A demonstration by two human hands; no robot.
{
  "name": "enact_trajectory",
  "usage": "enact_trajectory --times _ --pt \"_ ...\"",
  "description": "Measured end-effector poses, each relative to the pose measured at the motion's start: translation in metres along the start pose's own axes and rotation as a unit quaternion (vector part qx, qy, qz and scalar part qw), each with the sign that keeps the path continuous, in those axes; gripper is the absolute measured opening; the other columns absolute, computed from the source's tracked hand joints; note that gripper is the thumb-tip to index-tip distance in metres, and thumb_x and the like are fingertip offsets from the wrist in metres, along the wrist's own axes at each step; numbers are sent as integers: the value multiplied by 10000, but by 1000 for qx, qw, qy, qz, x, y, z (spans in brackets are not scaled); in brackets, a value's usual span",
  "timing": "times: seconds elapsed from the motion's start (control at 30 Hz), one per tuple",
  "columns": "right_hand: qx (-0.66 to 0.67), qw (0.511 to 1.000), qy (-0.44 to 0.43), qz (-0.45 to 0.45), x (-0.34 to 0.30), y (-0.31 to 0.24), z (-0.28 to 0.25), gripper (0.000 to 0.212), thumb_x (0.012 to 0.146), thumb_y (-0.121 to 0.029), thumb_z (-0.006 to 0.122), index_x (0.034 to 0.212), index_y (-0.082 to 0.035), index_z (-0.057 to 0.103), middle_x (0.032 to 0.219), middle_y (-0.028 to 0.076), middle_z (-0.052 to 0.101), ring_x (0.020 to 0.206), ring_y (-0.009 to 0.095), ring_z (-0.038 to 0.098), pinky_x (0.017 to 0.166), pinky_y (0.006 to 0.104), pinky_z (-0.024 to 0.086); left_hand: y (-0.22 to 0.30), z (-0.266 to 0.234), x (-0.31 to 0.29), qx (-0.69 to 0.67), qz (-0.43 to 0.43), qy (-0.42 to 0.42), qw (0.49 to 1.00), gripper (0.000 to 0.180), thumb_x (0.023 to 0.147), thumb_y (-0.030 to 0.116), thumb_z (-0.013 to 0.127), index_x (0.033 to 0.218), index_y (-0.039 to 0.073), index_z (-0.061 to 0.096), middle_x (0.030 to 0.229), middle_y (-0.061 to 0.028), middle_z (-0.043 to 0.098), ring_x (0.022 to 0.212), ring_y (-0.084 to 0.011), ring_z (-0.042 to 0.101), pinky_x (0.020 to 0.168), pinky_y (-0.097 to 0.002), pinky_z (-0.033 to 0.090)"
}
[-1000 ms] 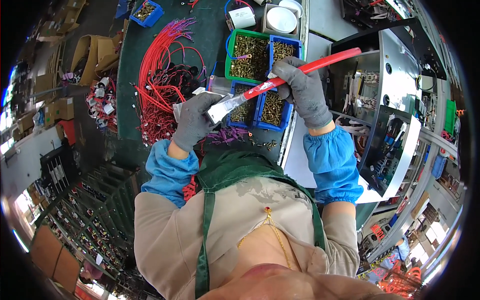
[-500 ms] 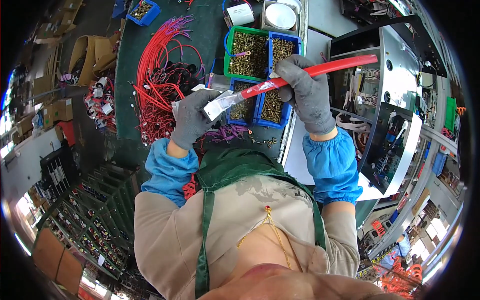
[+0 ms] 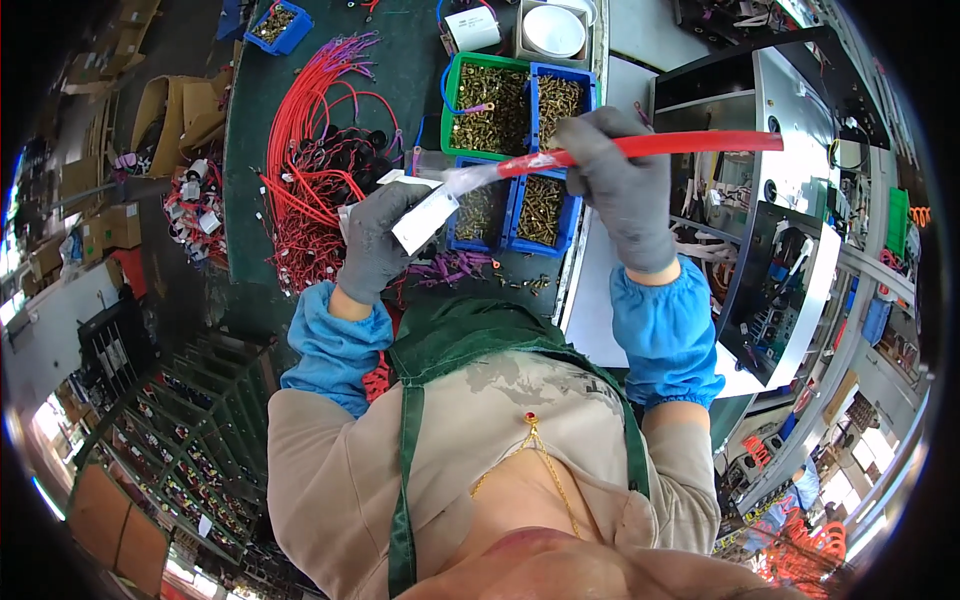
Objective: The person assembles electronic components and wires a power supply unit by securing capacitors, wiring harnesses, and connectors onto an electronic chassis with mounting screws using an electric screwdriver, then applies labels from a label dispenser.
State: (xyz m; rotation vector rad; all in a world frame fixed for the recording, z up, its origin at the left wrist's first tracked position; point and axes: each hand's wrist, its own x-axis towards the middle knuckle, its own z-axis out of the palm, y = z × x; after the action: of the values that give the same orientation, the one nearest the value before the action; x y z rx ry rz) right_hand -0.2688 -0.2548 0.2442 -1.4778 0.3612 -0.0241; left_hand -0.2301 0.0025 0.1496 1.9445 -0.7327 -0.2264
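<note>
My gloved left hand (image 3: 372, 238) grips a small block with a flat white face (image 3: 426, 222); the glove hides part of it. In my gloved right hand (image 3: 628, 195) is a long red-handled tool (image 3: 715, 143), held across to the left. Its narrow end is whitish and smeared, and lies at the block's upper edge; I cannot tell its exact kind. Beneath it stand a green bin (image 3: 450, 128) and blue bins (image 3: 572, 232) of small brass-coloured screws. Purple-sleeved pieces (image 3: 445, 268) lie close to my left hand.
A bundle of red wires (image 3: 290, 150) covers the left of the dark green table (image 3: 255, 50). A white bowl (image 3: 553, 32) sits in a box at the back, beside a white cylinder (image 3: 472, 30). On the right stands an open metal cabinet (image 3: 790, 100) with parts inside.
The tool's tip has moved from across the block's face to its upper edge, showing more of the white face. My right hand has shifted slightly right and turned.
</note>
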Motion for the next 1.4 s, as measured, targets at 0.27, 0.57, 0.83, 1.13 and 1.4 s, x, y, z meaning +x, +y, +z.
enact_trajectory --times 0.27,0.57,0.83,1.13,1.4 --pt "25 1000 -9 11 -9 8 15 229 810 -263 695 796 -43 632 572 13 570 469 49 493 405 183 334 -1 1 -1 -9 -3 -18 1000 315 687 43 761 972 2 634 895 -94 666 826 -190 653 740 -311 511" --pt "64 994 -38 77 -20 -10 10 187 836 -210 680 816 -30 632 586 17 571 504 53 509 433 191 358 2 3 1 -35 8 -6 999 266 718 48 730 967 43 636 888 -89 665 825 -221 652 704 -321 493" --pt "-103 989 17 -102 -13 19 5 180 846 -197 667 817 -24 628 593 18 558 515 71 514 447 207 382 -9 5 -7 -47 2 7 999 322 692 62 749 992 42 630 898 -90 659 841 -225 651 725 -330 497" --pt "65 991 -15 119 -22 8 6 205 832 -239 682 807 -44 624 576 19 566 460 48 475 396 188 333 -6 4 -6 -57 -5 2 998 291 718 60 720 997 48 639 901 -77 658 846 -230 646 744 -329 493" --pt "158 984 45 69 -15 10 -14 188 871 -236 620 835 -52 629 636 46 598 400 62 450 370 198 317 -3 4 -8 -130 -34 5 991 299 698 53 726 984 40 639 891 -81 653 813 -216 644 722 -317 495"
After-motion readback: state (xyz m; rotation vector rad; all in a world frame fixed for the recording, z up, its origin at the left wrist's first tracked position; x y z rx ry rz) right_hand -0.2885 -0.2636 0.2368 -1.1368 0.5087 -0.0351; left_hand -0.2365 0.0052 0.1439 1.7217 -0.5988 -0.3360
